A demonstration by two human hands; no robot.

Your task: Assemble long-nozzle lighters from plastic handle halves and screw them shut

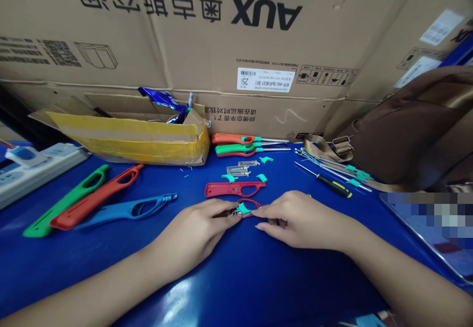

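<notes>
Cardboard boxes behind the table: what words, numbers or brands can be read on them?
"AUX": large print on the cardboard box, upside down
"奥克斯": beside it, also upside down
"师傅您辛苦了": lower on the box, upside down
"25": on the white label
The label's small print and the stickers at right are too small to read.

Glossy blue tabletop (pixel 258 287), smooth red plastic lighter shell (pixel 232 189), matt corrugated cardboard carton (pixel 207 36)

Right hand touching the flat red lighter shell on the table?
Apart. The head view shows blue tabletop between the right hand and the red lighter shell; the hand is at the red looped part nearer the person.
</notes>
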